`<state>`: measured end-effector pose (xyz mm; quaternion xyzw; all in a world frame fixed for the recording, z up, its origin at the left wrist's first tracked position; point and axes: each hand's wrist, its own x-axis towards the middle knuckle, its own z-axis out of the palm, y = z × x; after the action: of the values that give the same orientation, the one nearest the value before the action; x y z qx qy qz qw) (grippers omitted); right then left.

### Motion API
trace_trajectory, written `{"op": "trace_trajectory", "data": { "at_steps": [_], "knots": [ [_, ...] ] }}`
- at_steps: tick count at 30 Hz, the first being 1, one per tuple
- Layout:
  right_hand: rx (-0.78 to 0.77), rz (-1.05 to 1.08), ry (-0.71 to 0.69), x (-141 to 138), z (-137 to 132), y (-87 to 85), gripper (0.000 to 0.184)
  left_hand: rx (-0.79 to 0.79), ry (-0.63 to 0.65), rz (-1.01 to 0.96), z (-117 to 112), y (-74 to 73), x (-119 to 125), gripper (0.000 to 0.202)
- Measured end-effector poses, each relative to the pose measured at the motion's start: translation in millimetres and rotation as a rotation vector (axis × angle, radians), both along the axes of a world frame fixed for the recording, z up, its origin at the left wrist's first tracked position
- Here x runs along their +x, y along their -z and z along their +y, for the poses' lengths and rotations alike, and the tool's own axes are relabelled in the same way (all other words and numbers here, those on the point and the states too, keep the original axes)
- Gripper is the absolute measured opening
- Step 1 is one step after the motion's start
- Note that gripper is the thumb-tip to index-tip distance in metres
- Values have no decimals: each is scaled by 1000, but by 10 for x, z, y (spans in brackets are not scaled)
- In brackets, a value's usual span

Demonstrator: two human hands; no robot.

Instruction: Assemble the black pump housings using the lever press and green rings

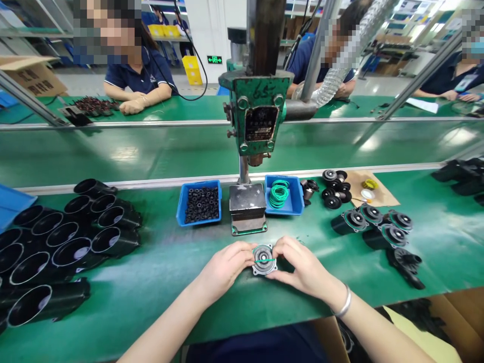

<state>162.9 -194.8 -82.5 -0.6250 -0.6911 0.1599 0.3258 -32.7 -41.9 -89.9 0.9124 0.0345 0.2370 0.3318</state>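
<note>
Between my two hands a round grey metal motor end cover (261,270) with screw ears faces up, above the bench just in front of the press. A thin green O-ring (264,260) crosses its face as a nearly straight line. My left hand (228,266) is closed at the cover's left edge, its fingertips at one end of the ring. My right hand (302,266) grips the other side, with bent fingers at the ring's right end and the thumb against the cover's lower edge. What lies under the cover is hidden.
Behind stands a green hand press (257,113) over a metal block (247,199). Blue bins hold black rubber parts (202,204) and green O-rings (279,194). Black cylindrical housings (71,251) crowd the left; assembled motors (381,232) and rotors (335,189) lie right. Co-workers sit opposite.
</note>
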Motion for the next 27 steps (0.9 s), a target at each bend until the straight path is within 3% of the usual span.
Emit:
{"op": "trace_trajectory", "data": {
  "at_steps": [9, 12, 16, 18, 20, 24, 27],
  "knots": [
    [231, -137, -2, -176, -96, 165, 7, -34, 79, 106, -21, -41, -60, 19],
    [293, -152, 31, -226, -139, 166, 19, -50, 97, 106, -73, -34, -102, 26],
    [265, -118, 132, -287, -73, 81, 43, -131, -27, 145, -181, 90, -74, 78],
    [231, -158, 128, -325, -21, 73, 57, -134, -51, 188, -256, 200, -16, 84],
    [224, -211, 145, -335, -15, 106, 54, -98, -10, 208, -342, 312, 44, 83],
    [216, -327, 286, -151, -262, 175, 39, 10, 63, 205, -460, 433, 98, 78],
    [181, -527, 527, 251, -606, 172, 32, 69, 54, 203, -460, 425, 108, 74]
  ]
}}
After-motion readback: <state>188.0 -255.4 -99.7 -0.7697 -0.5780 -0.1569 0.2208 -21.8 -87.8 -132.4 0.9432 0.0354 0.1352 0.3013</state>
